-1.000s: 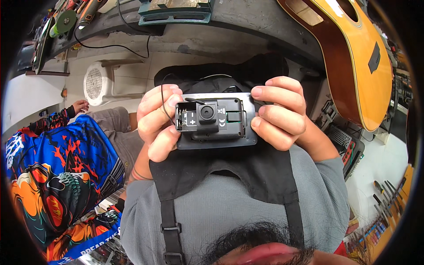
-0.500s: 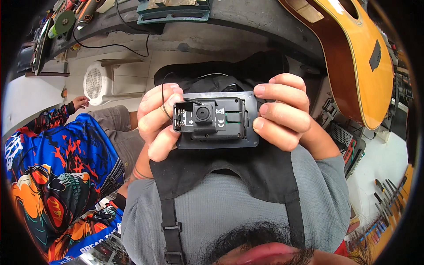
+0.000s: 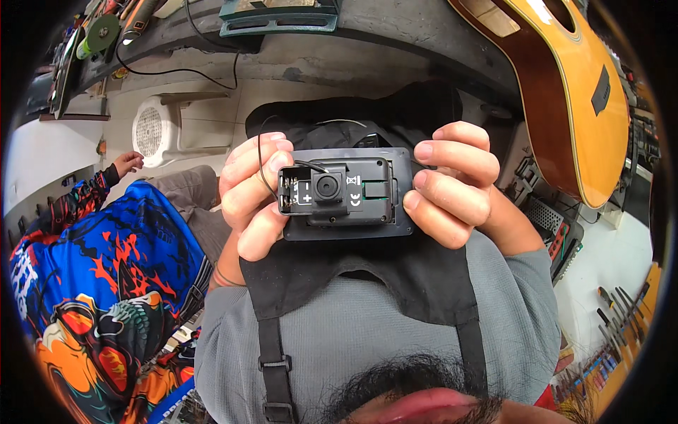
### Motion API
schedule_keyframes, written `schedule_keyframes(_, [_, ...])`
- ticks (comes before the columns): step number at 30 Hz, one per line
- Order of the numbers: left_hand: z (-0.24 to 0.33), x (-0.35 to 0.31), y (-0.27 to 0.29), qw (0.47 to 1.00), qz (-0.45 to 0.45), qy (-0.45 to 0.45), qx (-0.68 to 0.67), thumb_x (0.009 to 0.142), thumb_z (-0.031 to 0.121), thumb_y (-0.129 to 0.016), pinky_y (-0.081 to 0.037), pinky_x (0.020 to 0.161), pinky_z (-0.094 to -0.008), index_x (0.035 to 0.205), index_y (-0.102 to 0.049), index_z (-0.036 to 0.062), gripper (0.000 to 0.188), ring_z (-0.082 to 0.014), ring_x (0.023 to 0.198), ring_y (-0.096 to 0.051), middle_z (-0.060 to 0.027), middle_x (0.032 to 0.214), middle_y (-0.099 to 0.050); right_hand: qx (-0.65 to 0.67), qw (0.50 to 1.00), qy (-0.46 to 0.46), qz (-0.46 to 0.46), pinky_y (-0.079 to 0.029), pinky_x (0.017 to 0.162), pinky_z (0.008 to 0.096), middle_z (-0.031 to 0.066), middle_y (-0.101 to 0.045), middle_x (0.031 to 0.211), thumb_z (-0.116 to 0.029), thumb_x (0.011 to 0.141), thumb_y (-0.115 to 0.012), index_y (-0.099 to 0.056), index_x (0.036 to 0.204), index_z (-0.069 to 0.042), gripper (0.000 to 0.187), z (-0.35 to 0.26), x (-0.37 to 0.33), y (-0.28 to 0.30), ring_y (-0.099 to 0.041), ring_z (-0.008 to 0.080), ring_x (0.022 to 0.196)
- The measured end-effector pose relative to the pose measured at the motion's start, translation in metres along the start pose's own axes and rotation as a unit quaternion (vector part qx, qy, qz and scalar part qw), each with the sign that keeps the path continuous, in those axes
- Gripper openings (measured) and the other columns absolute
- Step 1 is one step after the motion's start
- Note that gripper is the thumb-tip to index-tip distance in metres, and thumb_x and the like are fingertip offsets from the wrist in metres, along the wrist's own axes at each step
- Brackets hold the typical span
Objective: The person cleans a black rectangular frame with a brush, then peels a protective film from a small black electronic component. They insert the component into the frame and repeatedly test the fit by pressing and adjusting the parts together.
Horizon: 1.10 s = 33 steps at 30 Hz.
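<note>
Between my two hands, in front of my apron, is a black guitar preamp (image 3: 367,191) with its back facing up. It has a flat rectangular plate, a battery compartment with metal contacts at its left end, and a raised round part in the middle. My left hand (image 3: 256,194) grips the left end, fingers curled at the edge, with a thin black cable looping beside them. The right hand (image 3: 455,184) is at the right edge. Its lower fingertip touches the plate, while the upper fingertips sit slightly off it; that thumb is hidden.
An acoustic guitar body (image 3: 593,92) lies at the right of the dark bench (image 3: 417,42). A green vise (image 3: 279,18) and an angle grinder (image 3: 99,35) are on the bench. A white plastic stool (image 3: 152,134) stands beyond. Close on my left is another person in a blue patterned shirt (image 3: 141,240).
My right hand's upper fingers have shifted a little to the right, off the plate's edge. The preamp stays almost in place. The person on the left has moved slightly.
</note>
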State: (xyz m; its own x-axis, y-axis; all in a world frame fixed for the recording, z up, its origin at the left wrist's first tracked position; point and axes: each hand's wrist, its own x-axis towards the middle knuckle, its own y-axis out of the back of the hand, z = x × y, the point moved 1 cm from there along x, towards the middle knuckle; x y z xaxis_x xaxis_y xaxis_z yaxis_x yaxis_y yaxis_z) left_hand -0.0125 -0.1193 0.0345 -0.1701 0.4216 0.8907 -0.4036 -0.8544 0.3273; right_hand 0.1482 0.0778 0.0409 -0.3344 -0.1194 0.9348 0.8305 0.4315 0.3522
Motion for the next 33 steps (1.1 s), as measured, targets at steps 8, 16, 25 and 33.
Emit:
schedule_keyframes(8, [-0.047, 0.007, 0.005, 0.994, -0.051, 0.073, -0.062, 0.097, 0.007, -0.077, -0.063, 0.086, -0.0446, 0.117, -0.052, 0.0021, 0.032, -0.0336, 0.092, -0.070, -0.0188, 0.111, -0.065, 0.080, 0.978, -0.166, -0.102, -0.057, 0.082, 0.0419, 0.0069, -0.068, 0.107, -0.005, 0.081, -0.079, -0.067, 0.105, -0.010, 0.028, 0.023, 0.012, -0.010, -0.075, 0.0308, 0.103])
schedule_keyframes(16, [-0.043, 0.013, -0.017, 0.734, -0.091, 0.608, -0.290, 0.103, 0.009, -0.076, -0.054, 0.069, -0.0241, 0.122, -0.064, -0.0012, 0.025, -0.0080, 0.080, -0.064, -0.0039, 0.100, -0.070, 0.329, 0.613, -0.717, -0.039, -0.049, 0.078, 0.0218, -0.0051, -0.064, 0.099, -0.015, 0.106, -0.077, -0.066, 0.112, -0.002, 0.017, 0.022, -0.005, -0.014, -0.056, 0.0021, 0.088])
schedule_keyframes(25, [-0.014, 0.014, -0.014, 0.715, -0.078, 0.628, -0.298, 0.100, 0.009, -0.078, -0.053, 0.063, -0.0225, 0.111, -0.063, 0.0020, 0.020, -0.0062, 0.068, -0.062, -0.0022, 0.088, -0.068, 0.356, 0.572, -0.736, -0.060, -0.052, 0.078, 0.0226, -0.0016, -0.070, 0.103, -0.020, 0.107, -0.077, -0.069, 0.121, -0.001, 0.025, 0.007, -0.008, 0.006, -0.062, 0.0041, 0.090])
schedule_keyframes(33, [-0.004, -0.005, -0.035, 0.710, -0.065, 0.612, -0.341, 0.102, 0.009, -0.076, -0.055, 0.067, -0.0245, 0.114, -0.064, 0.0000, 0.019, -0.0095, 0.072, -0.065, -0.0060, 0.095, -0.073, 0.409, 0.583, -0.702, -0.028, -0.057, 0.091, 0.0254, 0.0035, -0.070, 0.114, -0.010, 0.102, -0.080, -0.063, 0.129, 0.001, 0.034, -0.006, -0.015, 0.029, -0.067, 0.0075, 0.100])
